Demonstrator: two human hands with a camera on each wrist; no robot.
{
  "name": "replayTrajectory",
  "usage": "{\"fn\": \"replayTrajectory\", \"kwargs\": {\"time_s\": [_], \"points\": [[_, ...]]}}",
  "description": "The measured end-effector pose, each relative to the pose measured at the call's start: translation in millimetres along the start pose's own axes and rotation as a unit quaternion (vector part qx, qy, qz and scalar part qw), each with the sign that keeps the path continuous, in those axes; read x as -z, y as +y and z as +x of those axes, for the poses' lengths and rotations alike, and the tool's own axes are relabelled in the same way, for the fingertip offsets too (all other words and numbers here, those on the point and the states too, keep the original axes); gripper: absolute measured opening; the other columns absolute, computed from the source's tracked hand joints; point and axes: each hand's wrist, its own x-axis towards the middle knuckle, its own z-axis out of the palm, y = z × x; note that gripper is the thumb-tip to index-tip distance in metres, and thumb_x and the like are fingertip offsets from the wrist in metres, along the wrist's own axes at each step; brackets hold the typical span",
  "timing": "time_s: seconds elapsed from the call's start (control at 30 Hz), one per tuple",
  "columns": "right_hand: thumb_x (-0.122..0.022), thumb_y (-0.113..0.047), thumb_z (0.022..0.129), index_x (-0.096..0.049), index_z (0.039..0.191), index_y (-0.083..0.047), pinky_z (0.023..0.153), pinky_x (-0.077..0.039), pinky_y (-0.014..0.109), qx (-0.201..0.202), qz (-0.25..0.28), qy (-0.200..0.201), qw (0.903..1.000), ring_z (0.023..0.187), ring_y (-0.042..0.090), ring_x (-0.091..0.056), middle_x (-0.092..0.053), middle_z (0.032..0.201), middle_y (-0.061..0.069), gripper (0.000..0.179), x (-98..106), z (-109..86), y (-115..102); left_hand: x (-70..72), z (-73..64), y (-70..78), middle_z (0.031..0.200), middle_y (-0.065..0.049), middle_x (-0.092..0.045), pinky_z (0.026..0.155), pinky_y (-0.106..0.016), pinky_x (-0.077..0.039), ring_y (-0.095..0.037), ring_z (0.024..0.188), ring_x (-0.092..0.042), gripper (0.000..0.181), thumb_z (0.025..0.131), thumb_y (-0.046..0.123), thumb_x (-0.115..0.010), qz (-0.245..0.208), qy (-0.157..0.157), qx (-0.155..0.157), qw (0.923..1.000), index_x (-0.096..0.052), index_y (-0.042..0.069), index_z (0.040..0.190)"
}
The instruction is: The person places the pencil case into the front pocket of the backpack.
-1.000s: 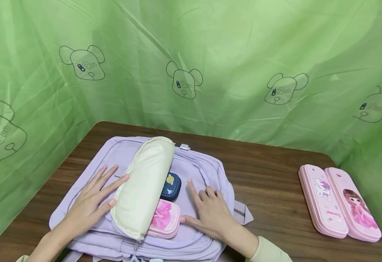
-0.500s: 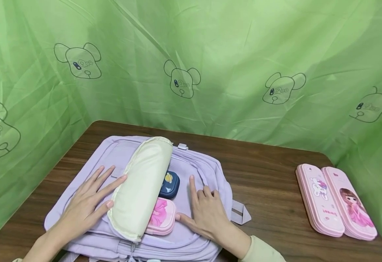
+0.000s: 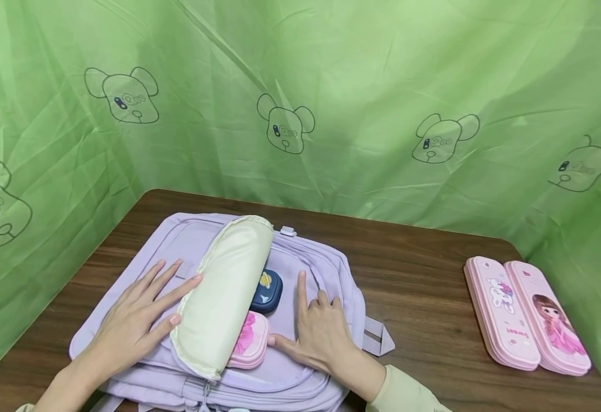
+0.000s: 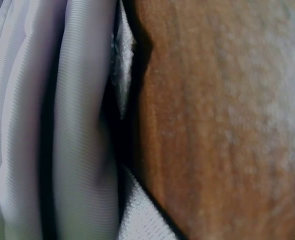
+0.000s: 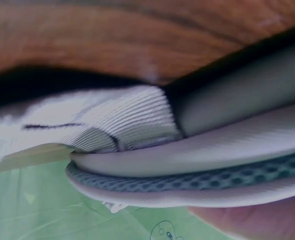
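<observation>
A lilac backpack (image 3: 176, 234) lies flat on the table, with a cream-lined flap (image 3: 225, 292) folded up across its front. My left hand (image 3: 135, 323) rests on the backpack, fingers spread; its index fingertip and thumb touch the flap's left edge. From under the flap's right side stick out a navy case with a planet picture (image 3: 268, 292) and, nearer me, a pink case (image 3: 253, 343). Their left parts are hidden. Beside the pink case is my right hand (image 3: 323, 335), thumb against its right edge, index finger extended, other fingers bent. Neither wrist view shows what the hands touch.
Two long pink pencil cases, one with a rabbit (image 3: 503, 315) and one with a doll (image 3: 549, 320), lie side by side at the right of the brown table (image 3: 424, 286). A grey strap (image 3: 379, 336) juts from the backpack's right side. Green curtains (image 3: 362, 68) enclose the table.
The pink case has slid left, further under the flap, with my right thumb at its edge. My left hand stays on the backpack. The head view has shifted slightly.
</observation>
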Motion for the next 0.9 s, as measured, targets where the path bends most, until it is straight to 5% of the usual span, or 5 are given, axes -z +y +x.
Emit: {"fn": "replayTrajectory", "kwargs": {"time_s": [0.33,0.63,0.9], "points": [[-0.029,-0.084,0.075,-0.019,0.146,0.004,0.071,-0.038,0.044,0.011,0.022,-0.004,0.9997,0.091,0.027,-0.054,-0.067,0.082,0.014,0.113,3.8,0.0,4.6,-2.1,1.1,-0.5,0.152,-0.007,-0.024,0.098,-0.063,-0.021,-0.036,0.138,-0.015,0.054,0.09,0.03,-0.055,0.004,0.005,-0.001,1.0,-0.041,0.03,0.142],[-0.055,-0.055,0.086,-0.033,0.143,-0.002,0.088,-0.04,0.046,0.072,0.143,-0.036,0.9865,0.101,0.027,-0.052,-0.062,0.101,0.007,0.081,19.4,-14.6,27.1,-3.8,0.6,0.5,0.152,-0.006,-0.024,0.098,-0.064,-0.021,-0.036,0.138,-0.014,0.054,0.091,0.03,-0.054,-0.003,0.0,0.002,1.0,-0.039,0.031,0.142],[-0.065,-0.04,0.085,-0.044,0.138,-0.006,0.09,-0.045,0.038,0.101,0.197,0.027,0.975,0.108,0.016,-0.048,-0.055,0.111,0.002,0.067,37.0,-30.4,66.2,-0.6,-2.5,-1.3,0.152,-0.006,-0.024,0.096,-0.065,-0.023,-0.035,0.138,-0.014,0.055,0.09,0.029,-0.054,-0.001,0.004,0.001,1.0,-0.039,0.03,0.143]]}}
